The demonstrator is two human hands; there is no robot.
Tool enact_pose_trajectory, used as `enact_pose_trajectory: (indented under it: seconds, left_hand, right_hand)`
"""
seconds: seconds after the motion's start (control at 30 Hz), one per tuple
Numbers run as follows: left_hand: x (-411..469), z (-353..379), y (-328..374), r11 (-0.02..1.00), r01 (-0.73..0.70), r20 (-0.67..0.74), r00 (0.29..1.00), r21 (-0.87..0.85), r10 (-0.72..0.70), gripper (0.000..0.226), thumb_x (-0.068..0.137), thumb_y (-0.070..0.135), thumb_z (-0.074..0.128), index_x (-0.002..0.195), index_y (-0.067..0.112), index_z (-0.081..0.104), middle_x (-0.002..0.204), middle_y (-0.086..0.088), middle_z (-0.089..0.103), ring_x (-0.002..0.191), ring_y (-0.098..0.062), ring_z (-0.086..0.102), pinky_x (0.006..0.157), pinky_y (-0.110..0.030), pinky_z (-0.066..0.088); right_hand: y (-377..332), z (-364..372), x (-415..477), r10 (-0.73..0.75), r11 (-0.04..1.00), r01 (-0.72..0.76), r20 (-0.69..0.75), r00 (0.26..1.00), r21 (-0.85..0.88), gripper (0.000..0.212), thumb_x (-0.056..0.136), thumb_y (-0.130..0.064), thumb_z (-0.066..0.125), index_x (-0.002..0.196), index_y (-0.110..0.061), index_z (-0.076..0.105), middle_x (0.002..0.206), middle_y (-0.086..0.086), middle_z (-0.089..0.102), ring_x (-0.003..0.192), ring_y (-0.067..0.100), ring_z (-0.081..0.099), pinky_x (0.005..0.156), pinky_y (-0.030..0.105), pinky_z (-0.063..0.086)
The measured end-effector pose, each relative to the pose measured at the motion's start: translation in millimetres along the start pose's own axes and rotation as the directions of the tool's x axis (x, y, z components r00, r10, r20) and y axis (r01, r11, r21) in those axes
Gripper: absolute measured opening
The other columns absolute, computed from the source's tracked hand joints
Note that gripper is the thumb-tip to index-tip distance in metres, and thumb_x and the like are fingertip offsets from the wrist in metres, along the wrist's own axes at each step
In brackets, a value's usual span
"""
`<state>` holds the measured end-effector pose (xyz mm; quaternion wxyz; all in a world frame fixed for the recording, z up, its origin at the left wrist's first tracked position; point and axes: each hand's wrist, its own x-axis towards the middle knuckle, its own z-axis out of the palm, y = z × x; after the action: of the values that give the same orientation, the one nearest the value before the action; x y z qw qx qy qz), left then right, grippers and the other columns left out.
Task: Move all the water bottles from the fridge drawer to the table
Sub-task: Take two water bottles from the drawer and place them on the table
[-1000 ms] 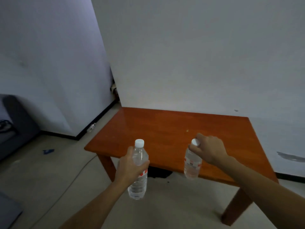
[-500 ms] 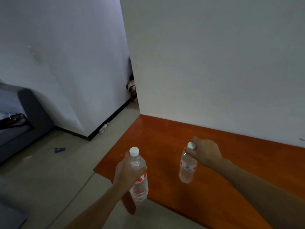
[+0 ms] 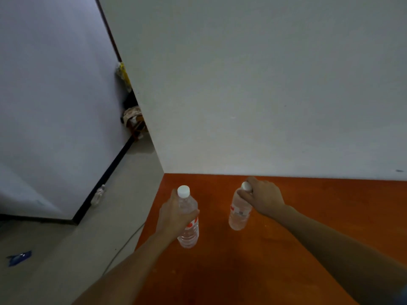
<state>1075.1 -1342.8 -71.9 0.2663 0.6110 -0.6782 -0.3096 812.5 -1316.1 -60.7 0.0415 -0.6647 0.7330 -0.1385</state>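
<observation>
- Bottles both over the orange bench (image 3: 308,216) now, so this looks like the set-down step, fridge drawer nowhere in view.
- Left hand (image 3: 176,216) is wrapped round the body of the left bottle (image 3: 189,230), upright near the bench's left edge.
- Right hand (image 3: 264,199) pinches the right bottle (image 3: 239,216) by its cap from above.
- Can't tell if either base touches the wood yet.
- Next I'd guess: lower both flat, let go gently so they don't tip, then go back for more.
</observation>
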Motion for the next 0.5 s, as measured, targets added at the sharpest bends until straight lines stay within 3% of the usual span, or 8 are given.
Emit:
enact_pose_trajectory:
  seconds: [0.1,0.23,0.37,0.5]
  left_hand:
    - [50.3,15.2,5.0,1.000,-0.008,0.016,1.000,-0.016,0.008,0.049,0.075,0.033,0.077,0.112,0.020,0.049,0.096,0.006,0.063,0.090,-0.013,0.065,0.077,-0.030,0.055]
    - [114.4,39.1,11.9,1.000,-0.006,0.028,1.000,0.001,0.006,0.052,0.073,0.032,0.079,0.114,0.020,0.048,0.100,0.004,0.063,0.092,-0.015,0.063,0.081,-0.034,0.056]
    - [175.0,67.5,8.2,1.000,-0.002,0.031,1.000,0.011,0.001,0.047,0.070,0.028,0.080,0.104,0.023,0.049,0.092,0.005,0.064,0.084,-0.016,0.065,0.075,-0.039,0.058]
    - [208.9,96.7,-2.4,0.998,0.020,0.032,0.999,-0.059,-0.018,0.044,0.071,0.029,0.079,0.103,0.023,0.049,0.089,0.008,0.063,0.081,-0.012,0.064,0.070,-0.036,0.058]
  right_hand:
    - [2.6,11.1,46.1,0.000,1.000,0.001,-0.002,1.000,0.017,0.042,0.093,-0.055,0.047,0.113,-0.019,0.052,0.087,-0.004,0.064,0.068,0.011,0.056,0.055,0.021,0.038]
    - [10.6,33.1,106.8,0.014,0.999,-0.016,0.046,0.999,0.041,0.043,0.093,-0.055,0.046,0.117,-0.020,0.051,0.097,0.000,0.068,0.079,0.017,0.064,0.064,0.026,0.048]
    - [17.9,52.9,156.9,0.029,0.996,-0.034,0.067,0.997,0.077,0.038,0.092,-0.051,0.049,0.116,-0.021,0.050,0.100,0.003,0.069,0.087,0.024,0.065,0.067,0.030,0.041]
    - [25.0,69.4,186.0,0.002,0.997,-0.007,0.070,0.998,0.072,0.036,0.092,-0.049,0.051,0.113,-0.020,0.052,0.096,0.003,0.069,0.085,0.024,0.065,0.066,0.029,0.041]
